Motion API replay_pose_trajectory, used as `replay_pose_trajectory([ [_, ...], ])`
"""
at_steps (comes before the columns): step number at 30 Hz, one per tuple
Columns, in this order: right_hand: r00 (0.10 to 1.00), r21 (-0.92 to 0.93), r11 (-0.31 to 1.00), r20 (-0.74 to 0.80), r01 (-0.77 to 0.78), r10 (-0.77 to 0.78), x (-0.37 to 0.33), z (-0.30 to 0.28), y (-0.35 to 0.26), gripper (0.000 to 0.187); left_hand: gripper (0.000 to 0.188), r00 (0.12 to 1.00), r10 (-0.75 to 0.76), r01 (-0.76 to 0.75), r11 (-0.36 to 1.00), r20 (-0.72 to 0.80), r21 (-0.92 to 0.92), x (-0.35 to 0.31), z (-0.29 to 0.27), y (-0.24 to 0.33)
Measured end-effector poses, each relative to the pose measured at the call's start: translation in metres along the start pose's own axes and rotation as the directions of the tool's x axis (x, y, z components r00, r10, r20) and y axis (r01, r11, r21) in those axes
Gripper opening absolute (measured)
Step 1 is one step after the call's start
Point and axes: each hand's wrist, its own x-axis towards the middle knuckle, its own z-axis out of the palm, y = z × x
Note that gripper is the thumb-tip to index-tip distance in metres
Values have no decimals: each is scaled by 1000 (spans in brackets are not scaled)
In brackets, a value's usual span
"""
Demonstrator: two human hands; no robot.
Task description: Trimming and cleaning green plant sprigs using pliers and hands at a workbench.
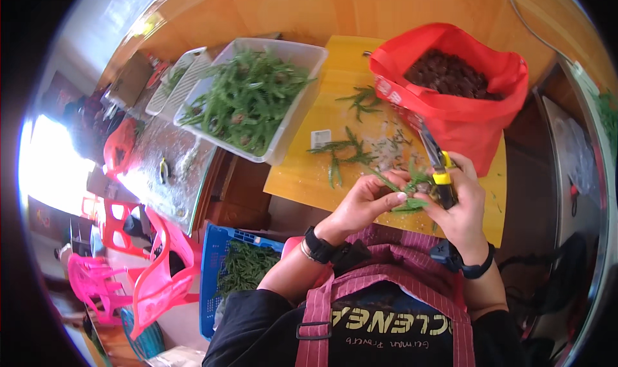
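Note:
My left hand (370,204) pinches a green needle-leaved sprig (412,204) between thumb and fingers, over the near part of the yellow table. A small round brownish piece, perhaps a cone, sits among its leaves. My right hand (468,203) is closed around pliers (441,174) with black and yellow handles, their jaws pointing away from me. Its fingertips also touch the sprig from the right. Loose green sprigs (347,149) and pale crumbs lie on the yellow tabletop (296,177) just beyond my hands.
A red bag (444,119) of dark brown pieces stands at the far right. To the left is a clear plastic bin (283,145) heaped with greenery. A blue crate (209,277) of sprigs sits lower left, near pink chairs (161,290). Another pair of pliers (164,170) lies on the side table.

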Motion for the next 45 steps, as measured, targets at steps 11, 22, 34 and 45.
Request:
replay_pose_trajectory([
  [11, 984, 331, 933, -59, -141, 170, -9, -13, 4, 50, 18, 940, 90, 50, 917, -329, 395, -33, -29, 107],
  [22, 977, 168, 965, -30, -204, 211, -25, -27, 35, 48, 59, 677, 638, 478, -2, -367, 878, -54, -159, 207],
  [34, 918, -135, 923, 123, -361, 377, -20, -56, 46, 12, 61, 999, 3, 49, 171, -50, 984, 2, -48, 115],
  [45, 820, -474, 783, 193, -403, 539, -65, -86, 103, 28, 28, 989, 89, 128, -123, -117, 984, 30, -79, 25],
])
